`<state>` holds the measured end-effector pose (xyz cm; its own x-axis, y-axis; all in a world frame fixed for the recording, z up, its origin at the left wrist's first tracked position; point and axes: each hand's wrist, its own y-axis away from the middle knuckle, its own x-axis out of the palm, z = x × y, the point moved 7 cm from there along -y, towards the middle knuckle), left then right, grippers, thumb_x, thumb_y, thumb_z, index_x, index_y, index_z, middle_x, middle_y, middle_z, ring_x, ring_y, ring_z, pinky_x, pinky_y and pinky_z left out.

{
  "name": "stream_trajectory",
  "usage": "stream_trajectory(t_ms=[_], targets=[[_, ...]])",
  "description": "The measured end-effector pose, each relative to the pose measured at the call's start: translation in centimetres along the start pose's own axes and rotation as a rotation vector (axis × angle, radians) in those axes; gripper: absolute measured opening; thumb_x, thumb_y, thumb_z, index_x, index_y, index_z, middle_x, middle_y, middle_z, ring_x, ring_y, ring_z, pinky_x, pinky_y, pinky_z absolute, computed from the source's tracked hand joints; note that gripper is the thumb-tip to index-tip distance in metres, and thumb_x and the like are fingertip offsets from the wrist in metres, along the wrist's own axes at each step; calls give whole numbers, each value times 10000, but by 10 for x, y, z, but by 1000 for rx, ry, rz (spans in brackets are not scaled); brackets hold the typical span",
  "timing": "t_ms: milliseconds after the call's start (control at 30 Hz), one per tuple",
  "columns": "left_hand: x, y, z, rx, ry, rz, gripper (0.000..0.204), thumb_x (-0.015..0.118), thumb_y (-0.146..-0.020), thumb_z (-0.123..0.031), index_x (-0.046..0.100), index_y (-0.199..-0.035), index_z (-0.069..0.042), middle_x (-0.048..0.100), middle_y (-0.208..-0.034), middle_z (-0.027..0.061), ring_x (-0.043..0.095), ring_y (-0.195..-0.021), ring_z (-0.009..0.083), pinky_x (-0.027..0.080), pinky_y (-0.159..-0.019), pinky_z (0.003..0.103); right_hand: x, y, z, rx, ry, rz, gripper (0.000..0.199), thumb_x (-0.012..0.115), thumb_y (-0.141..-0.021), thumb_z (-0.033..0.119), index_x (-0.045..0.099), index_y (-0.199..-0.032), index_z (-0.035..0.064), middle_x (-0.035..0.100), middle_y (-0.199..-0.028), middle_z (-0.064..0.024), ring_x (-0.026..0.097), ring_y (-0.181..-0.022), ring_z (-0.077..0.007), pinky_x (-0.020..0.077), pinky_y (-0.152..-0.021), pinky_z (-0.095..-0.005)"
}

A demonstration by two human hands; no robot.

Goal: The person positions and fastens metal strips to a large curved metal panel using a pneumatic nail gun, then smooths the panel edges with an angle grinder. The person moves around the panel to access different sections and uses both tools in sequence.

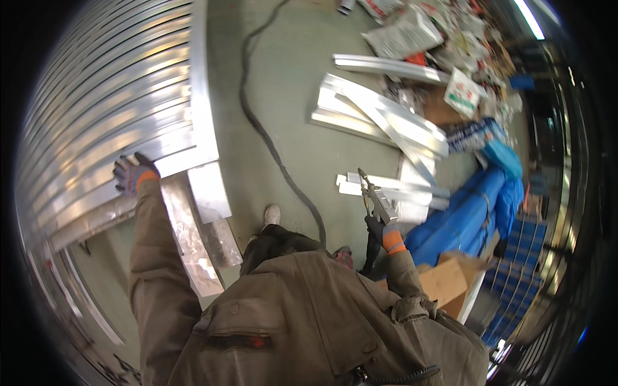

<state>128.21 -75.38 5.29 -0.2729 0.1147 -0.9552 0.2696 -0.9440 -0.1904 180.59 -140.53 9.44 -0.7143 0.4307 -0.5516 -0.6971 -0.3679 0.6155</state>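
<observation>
My left hand, in a grey and orange glove, lies with fingers spread on the near edge of a large ribbed silver metal panel. On the right, my right hand, gloved in black and orange, grips a welding gun with a silver body. Its thin pointed nozzle is directed away from me, above the floor. Behind the gun lie pale metal strips. Part of my right hand's grip is hidden behind the tool.
A thick black cable winds across the green floor. Metal profiles lie ahead on the right, before a heap of bags. Blue sheeting and a cardboard box are at right. Metal plates lie beside the panel.
</observation>
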Motion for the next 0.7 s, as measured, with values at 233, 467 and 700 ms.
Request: stream_trajectory(t_ms=[233,467,700], targets=[[0,-4,4,9,73,-48,697,420,-1030,-635,511,-1591,-232,437,-1686,91,378,-1548,305,295,-1224,583,-17,42,-115,153,-461,-310,321,791,-938,270,666,-1075,8,699,-836,-85,674,-706,-204,533,-612,-367],[13,-10,11,19,67,-16,696,390,-1047,-637,490,-1603,-231,433,-1685,90,388,-1551,291,329,-1212,574,-32,20,-126,183,-398,-405,300,778,-929,280,694,-1029,10,683,-804,-70,635,-674,-208,506,-625,-384],[16,-12,19,65,87,-25,691,378,-1059,-641,484,-1605,-229,432,-1679,94,380,-1554,303,341,-1206,600,-27,-80,-92,163,-348,-345,461,827,-852,239,650,-1186,-26,703,-903,-98,649,-791,-237,544,-708,-414]])
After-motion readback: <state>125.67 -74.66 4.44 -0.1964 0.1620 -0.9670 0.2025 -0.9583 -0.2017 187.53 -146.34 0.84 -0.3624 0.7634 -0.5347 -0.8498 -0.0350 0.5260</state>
